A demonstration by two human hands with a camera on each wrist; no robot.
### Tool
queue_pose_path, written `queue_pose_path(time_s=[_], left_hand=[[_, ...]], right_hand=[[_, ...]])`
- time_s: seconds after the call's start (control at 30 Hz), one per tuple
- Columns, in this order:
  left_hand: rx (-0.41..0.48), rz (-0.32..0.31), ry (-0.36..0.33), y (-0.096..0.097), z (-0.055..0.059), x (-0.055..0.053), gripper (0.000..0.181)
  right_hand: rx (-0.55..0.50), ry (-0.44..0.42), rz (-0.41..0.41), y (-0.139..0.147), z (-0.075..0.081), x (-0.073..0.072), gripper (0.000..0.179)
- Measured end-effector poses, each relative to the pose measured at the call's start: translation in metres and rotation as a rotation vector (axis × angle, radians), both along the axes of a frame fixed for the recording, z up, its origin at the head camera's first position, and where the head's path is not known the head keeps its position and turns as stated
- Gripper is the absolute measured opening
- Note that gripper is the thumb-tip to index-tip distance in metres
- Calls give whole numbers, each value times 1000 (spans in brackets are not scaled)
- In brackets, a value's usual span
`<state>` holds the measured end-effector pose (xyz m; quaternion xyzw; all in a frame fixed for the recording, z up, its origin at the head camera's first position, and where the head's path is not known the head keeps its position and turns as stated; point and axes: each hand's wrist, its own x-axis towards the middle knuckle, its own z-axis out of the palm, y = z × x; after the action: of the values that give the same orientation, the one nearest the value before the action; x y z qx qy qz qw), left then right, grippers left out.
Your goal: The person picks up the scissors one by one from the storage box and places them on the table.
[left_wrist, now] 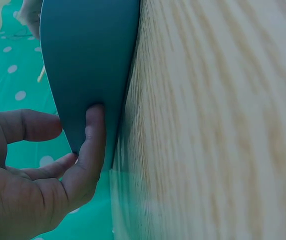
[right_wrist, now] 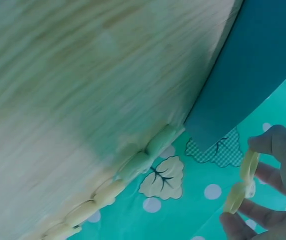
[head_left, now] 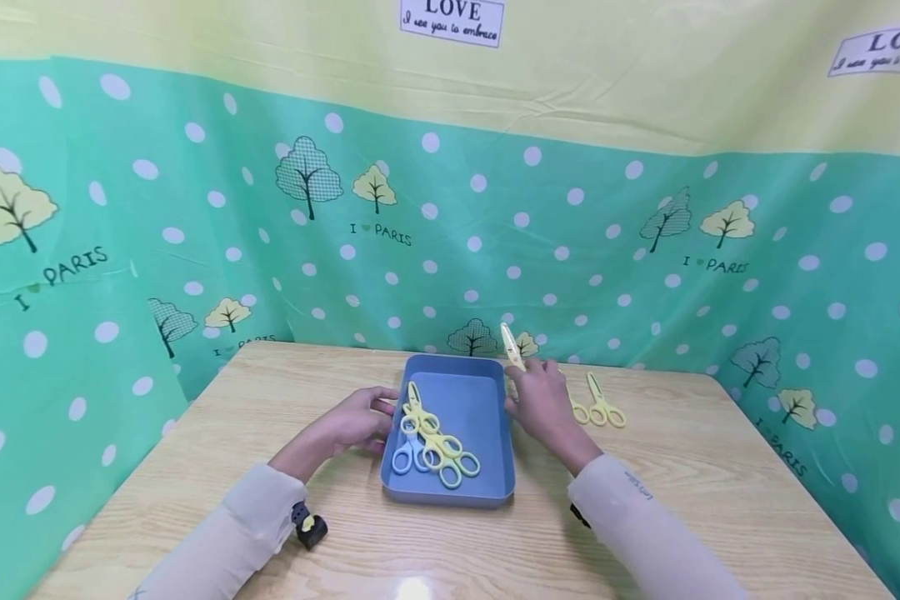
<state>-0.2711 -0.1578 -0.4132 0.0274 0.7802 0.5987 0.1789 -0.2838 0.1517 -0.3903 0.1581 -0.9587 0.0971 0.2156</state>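
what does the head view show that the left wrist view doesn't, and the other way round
Only the head view: the scissors inside the tray, and the black device at the left wrist.

Only the left wrist view: the outer face of the tray's left wall, with a fingertip of the left hand touching it.

Both: the tray, the left hand, the wooden table and the spotted green curtain.

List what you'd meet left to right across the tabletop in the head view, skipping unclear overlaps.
Left hand → blue tray → right hand → rightmost yellow scissors.
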Motion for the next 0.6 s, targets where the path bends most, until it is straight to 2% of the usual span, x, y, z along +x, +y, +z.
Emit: queue_pose_path(time_s=[0.1, 0.3, 0.6], left_hand=[[2, 1, -2, 0, 0, 0, 67], [-2, 1, -4, 0, 0, 0, 66], [0, -5, -2, -1, 0, 0, 68]], right_hand=[[-3, -31, -54, 8, -1, -2, 43], [21, -38, -117, 26, -2, -6, 39], [-42, -120, -147, 59, 2, -4, 45]])
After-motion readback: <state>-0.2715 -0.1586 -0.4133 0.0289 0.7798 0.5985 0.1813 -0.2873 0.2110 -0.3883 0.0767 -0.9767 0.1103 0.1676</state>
